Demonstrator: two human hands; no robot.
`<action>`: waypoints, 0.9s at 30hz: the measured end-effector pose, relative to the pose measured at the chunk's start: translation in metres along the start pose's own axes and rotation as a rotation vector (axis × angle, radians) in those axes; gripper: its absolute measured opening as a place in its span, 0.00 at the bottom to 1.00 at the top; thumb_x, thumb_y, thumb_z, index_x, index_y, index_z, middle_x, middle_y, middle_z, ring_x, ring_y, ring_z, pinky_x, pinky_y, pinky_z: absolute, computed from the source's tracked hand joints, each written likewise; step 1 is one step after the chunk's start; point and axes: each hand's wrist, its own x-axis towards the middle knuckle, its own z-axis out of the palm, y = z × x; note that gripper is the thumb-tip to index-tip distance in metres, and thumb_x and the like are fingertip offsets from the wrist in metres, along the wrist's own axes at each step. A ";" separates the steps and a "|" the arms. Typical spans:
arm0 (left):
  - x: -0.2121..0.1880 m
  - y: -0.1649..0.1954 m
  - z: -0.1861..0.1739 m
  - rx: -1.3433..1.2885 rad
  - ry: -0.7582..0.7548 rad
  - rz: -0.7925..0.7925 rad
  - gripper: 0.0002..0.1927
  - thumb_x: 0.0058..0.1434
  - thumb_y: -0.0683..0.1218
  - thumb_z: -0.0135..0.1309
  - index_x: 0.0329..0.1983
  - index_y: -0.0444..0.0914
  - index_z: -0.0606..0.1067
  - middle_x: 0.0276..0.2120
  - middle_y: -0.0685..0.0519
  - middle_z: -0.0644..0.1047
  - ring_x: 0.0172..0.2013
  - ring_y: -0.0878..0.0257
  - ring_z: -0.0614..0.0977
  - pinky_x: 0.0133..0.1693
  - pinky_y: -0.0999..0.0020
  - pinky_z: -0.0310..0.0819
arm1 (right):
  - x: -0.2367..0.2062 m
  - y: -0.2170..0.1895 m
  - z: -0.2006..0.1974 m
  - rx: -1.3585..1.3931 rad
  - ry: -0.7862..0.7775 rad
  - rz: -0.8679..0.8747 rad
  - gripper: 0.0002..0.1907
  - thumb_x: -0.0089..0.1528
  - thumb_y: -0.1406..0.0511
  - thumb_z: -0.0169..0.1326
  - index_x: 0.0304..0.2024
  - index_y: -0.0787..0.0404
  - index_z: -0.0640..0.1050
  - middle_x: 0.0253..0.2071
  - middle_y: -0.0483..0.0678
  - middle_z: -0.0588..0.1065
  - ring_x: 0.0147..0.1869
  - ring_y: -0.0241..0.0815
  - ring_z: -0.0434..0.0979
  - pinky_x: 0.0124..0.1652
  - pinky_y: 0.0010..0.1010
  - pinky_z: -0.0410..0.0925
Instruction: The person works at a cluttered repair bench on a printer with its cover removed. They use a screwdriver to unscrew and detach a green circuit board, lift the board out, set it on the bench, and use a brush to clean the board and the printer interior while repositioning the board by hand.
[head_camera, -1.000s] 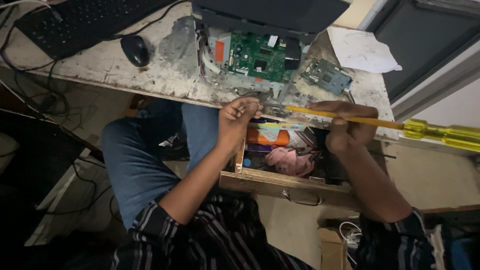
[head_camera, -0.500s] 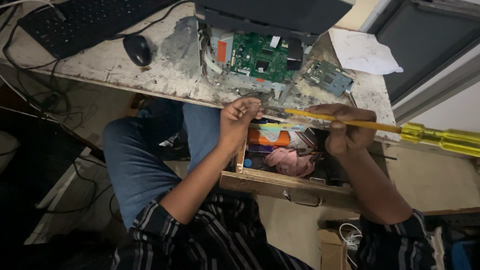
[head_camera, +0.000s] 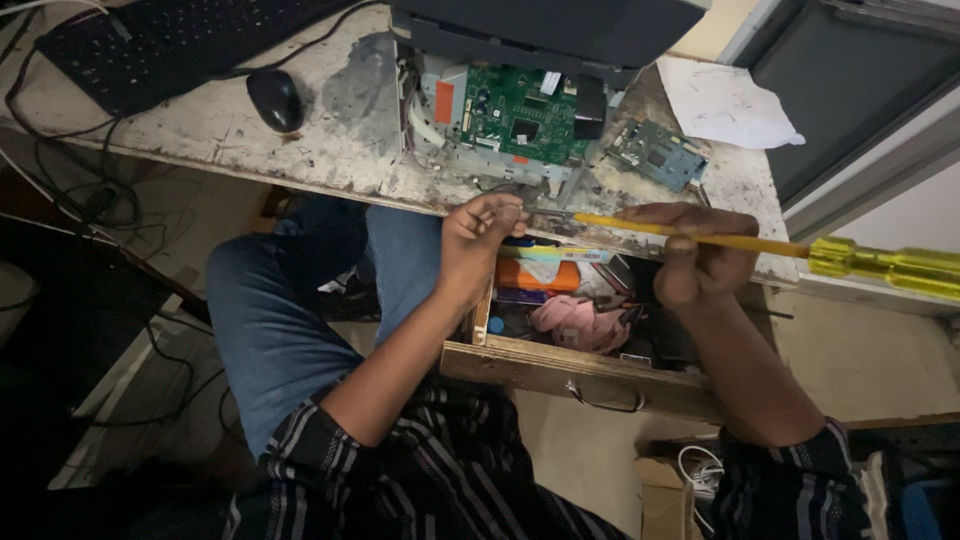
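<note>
From the head camera, the right hand (head_camera: 700, 255) grips the long yellow screwdriver (head_camera: 760, 245) along its shaft, tip aimed at the near edge of the green circuit board (head_camera: 520, 110). The left hand (head_camera: 480, 235), fingers curled, pinches something tiny at that tip. It looks like seating the tip, so the next move calls for a steady left hand.

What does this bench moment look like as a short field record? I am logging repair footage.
left hand: fingers pinched at the screwdriver tip, by the desk edge
right hand: holding the shaft of the yellow screwdriver
green circuit board: on the desk, under a dark casing
small board: lying to its right
open drawer: below the hands, cluttered
mouse: left on the desk
</note>
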 end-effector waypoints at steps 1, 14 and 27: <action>0.000 0.000 0.000 -0.002 0.001 0.001 0.08 0.68 0.40 0.57 0.48 0.32 0.79 0.37 0.50 0.83 0.37 0.68 0.83 0.43 0.73 0.78 | 0.000 0.000 0.000 0.013 -0.009 0.017 0.09 0.75 0.66 0.46 0.50 0.63 0.61 0.41 0.64 0.77 0.46 0.55 0.84 0.50 0.45 0.79; -0.001 0.000 0.001 0.011 -0.043 0.050 0.09 0.67 0.35 0.57 0.50 0.30 0.77 0.37 0.52 0.81 0.38 0.68 0.82 0.44 0.72 0.77 | 0.000 0.004 0.006 0.013 -0.029 -0.074 0.06 0.73 0.67 0.47 0.49 0.65 0.67 0.38 0.62 0.77 0.44 0.55 0.84 0.44 0.45 0.81; 0.004 0.005 0.008 0.010 -0.124 0.117 0.35 0.62 0.32 0.59 0.72 0.36 0.61 0.51 0.53 0.75 0.44 0.71 0.78 0.50 0.75 0.74 | 0.023 -0.027 0.010 -0.288 -0.245 -0.200 0.07 0.67 0.60 0.50 0.39 0.57 0.72 0.41 0.57 0.81 0.41 0.47 0.85 0.38 0.34 0.78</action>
